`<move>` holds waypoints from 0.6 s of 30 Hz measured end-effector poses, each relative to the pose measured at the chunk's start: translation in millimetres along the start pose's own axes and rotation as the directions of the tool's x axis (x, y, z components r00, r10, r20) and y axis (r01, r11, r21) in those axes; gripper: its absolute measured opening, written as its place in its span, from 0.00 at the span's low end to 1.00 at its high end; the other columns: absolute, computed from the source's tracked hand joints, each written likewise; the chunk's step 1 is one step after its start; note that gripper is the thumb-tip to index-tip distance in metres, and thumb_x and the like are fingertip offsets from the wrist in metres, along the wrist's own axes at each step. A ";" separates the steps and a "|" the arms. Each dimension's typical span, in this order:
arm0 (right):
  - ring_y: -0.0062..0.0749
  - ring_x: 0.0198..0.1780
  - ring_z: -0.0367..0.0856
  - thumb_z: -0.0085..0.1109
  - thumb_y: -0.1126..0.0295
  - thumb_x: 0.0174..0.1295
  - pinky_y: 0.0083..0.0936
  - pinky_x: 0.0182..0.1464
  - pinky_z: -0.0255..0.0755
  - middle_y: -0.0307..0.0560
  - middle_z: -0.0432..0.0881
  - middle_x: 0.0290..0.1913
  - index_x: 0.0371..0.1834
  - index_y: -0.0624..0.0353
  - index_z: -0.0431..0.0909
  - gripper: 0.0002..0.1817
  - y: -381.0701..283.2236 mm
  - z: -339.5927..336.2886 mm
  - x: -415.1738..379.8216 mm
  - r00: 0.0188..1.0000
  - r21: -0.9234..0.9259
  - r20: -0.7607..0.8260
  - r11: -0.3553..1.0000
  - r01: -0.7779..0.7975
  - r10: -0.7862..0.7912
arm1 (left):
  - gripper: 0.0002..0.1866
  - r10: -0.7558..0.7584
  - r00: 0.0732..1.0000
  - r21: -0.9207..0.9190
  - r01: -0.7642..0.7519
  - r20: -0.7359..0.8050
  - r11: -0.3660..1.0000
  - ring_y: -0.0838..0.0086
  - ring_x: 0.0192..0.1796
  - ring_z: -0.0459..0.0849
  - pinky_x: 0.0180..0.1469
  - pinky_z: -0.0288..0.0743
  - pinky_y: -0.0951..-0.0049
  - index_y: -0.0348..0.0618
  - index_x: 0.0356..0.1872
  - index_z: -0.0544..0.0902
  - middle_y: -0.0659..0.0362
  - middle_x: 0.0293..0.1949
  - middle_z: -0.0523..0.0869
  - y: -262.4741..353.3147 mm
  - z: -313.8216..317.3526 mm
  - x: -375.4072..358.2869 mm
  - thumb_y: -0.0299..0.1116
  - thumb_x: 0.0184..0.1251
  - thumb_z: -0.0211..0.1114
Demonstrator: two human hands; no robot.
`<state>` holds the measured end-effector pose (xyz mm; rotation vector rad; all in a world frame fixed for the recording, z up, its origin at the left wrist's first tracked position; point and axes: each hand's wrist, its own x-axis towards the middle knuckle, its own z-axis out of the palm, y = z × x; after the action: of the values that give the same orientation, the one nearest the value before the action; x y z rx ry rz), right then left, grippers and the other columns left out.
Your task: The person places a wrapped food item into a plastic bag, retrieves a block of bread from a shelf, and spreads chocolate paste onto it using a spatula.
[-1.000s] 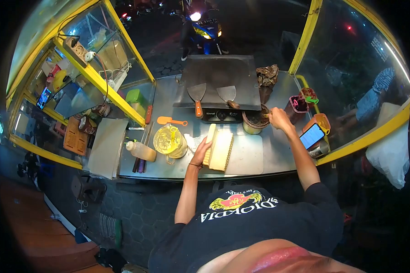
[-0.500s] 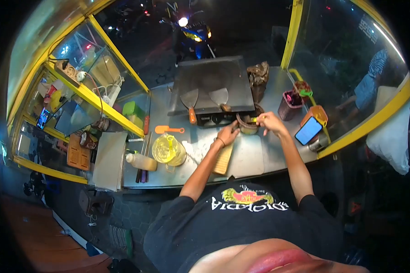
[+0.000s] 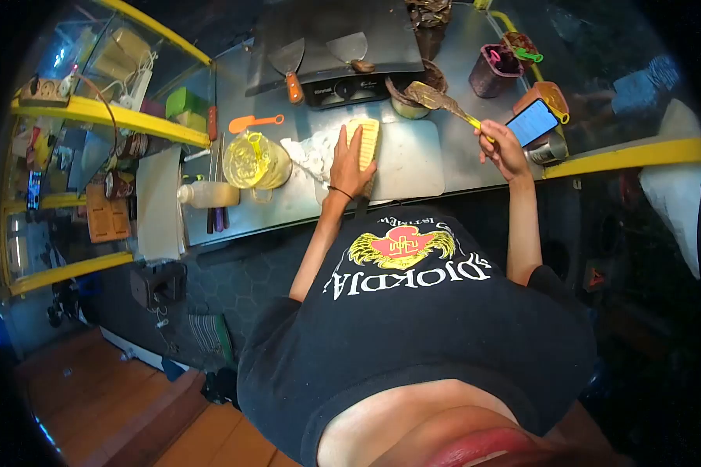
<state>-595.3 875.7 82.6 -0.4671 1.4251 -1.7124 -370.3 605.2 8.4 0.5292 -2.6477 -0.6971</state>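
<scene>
My right hand [image 3: 504,148] grips the yellow handle of a spatula [image 3: 432,96], its broad blade smeared with brown spread. The blade is raised beside a round tub [image 3: 407,106] with brown residue at its rim. Across the counter, my left hand [image 3: 350,165] is wrapped over a pale yellow ridged block [image 3: 368,140] that looks like bread, thumb on one side and fingers on top. The block stands at the left edge of a white board [image 3: 413,159]. Crumpled white paper or plastic [image 3: 311,156] lies just left of my hand.
A black griddle [image 3: 331,39] with two metal scrapers [image 3: 287,58] sits at the back. To the left are a yellow-smeared jug [image 3: 249,167], a bottle [image 3: 206,194] and an orange spatula [image 3: 255,122]. A phone [image 3: 533,123] and purple container [image 3: 494,71] stand right.
My right hand has lifted the spatula out of the tub and moved right. My left hand has left the tub and taken hold of the yellow block. The view has tilted down.
</scene>
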 end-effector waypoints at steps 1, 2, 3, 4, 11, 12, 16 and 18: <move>0.10 0.15 0.58 0.50 0.63 0.71 0.16 0.24 0.73 0.30 0.65 0.18 0.39 0.63 0.77 0.13 4.1 4.4 -3.1 0.999 0.011 0.049 1.000 -0.018 0.017 | 0.43 0.007 1.000 -0.213 -0.012 -0.026 0.977 0.47 0.69 0.65 0.70 0.60 0.61 0.36 0.68 0.63 0.36 0.66 0.65 -14.0 3.4 2.9 0.39 0.50 0.72; 0.10 0.17 0.61 0.51 0.63 0.70 0.16 0.24 0.73 0.30 0.66 0.19 0.43 0.64 0.78 0.14 7.7 10.9 -4.7 0.990 -0.029 0.133 0.999 -0.043 0.046 | 0.40 -0.123 0.992 -0.555 0.106 0.005 0.825 0.53 0.69 0.67 0.70 0.61 0.63 0.36 0.68 0.63 0.42 0.67 0.67 -27.2 7.1 3.9 0.34 0.54 0.69; 0.10 0.17 0.61 0.51 0.63 0.70 0.16 0.24 0.73 0.30 0.66 0.19 0.43 0.64 0.78 0.14 9.5 22.1 -5.6 0.987 -0.035 0.148 0.998 -0.052 0.057 | 0.34 -0.142 0.990 -0.747 0.095 0.001 0.658 0.62 0.65 0.73 0.66 0.68 0.66 0.37 0.69 0.63 0.49 0.66 0.70 -43.2 12.9 8.8 0.34 0.62 0.63; 0.11 0.17 0.62 0.51 0.63 0.70 0.16 0.24 0.73 0.30 0.66 0.20 0.45 0.64 0.78 0.14 11.4 35.9 -5.4 0.978 -0.056 0.181 0.994 -0.093 0.101 | 0.30 -0.230 0.956 -0.927 0.244 0.181 0.285 0.63 0.63 0.75 0.64 0.71 0.65 0.36 0.67 0.65 0.49 0.64 0.72 -41.4 -2.8 8.0 0.35 0.65 0.58; 0.11 0.22 0.68 0.51 0.66 0.70 0.14 0.24 0.70 0.30 0.69 0.22 0.44 0.60 0.81 0.11 55.0 95.4 34.2 0.994 -0.391 0.105 0.917 0.072 -0.034 | 0.23 -0.123 0.897 -0.798 0.307 0.425 -0.518 0.63 0.56 0.83 0.60 0.75 0.63 0.33 0.61 0.72 0.50 0.56 0.81 -99.9 7.2 -25.2 0.41 0.75 0.49; 0.14 0.26 0.72 0.53 0.66 0.69 0.17 0.28 0.72 0.37 0.73 0.22 0.42 0.63 0.82 0.12 63.8 96.9 42.0 0.995 -0.451 0.094 0.889 0.079 -0.041 | 0.23 -0.133 0.904 -0.792 0.277 0.407 -0.544 0.63 0.56 0.82 0.61 0.75 0.62 0.34 0.61 0.72 0.50 0.56 0.81 -98.6 9.2 -27.9 0.42 0.75 0.48; 0.43 0.34 0.84 0.55 0.69 0.65 0.34 0.41 0.75 0.58 0.83 0.34 0.47 0.62 0.81 0.12 91.1 131.3 49.3 0.901 -0.635 0.117 0.666 0.391 -0.418 | 0.24 -0.059 0.908 -0.712 0.283 0.415 -0.642 0.63 0.56 0.82 0.60 0.75 0.62 0.36 0.62 0.72 0.50 0.56 0.81 -87.2 8.2 -24.5 0.45 0.77 0.47; 0.52 0.41 0.83 0.55 0.69 0.62 0.35 0.43 0.75 0.61 0.83 0.41 0.49 0.61 0.82 0.14 113.2 130.2 39.0 0.867 -0.712 0.361 0.500 0.494 -0.343 | 0.24 -0.062 0.901 -0.707 0.293 0.430 -0.644 0.63 0.56 0.82 0.60 0.75 0.62 0.36 0.62 0.72 0.51 0.56 0.81 -89.0 11.5 -20.9 0.45 0.77 0.47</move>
<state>-481.9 764.1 5.4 -1.5421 2.0167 -1.2146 -333.6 546.8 -52.7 0.3092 -0.4214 -2.8450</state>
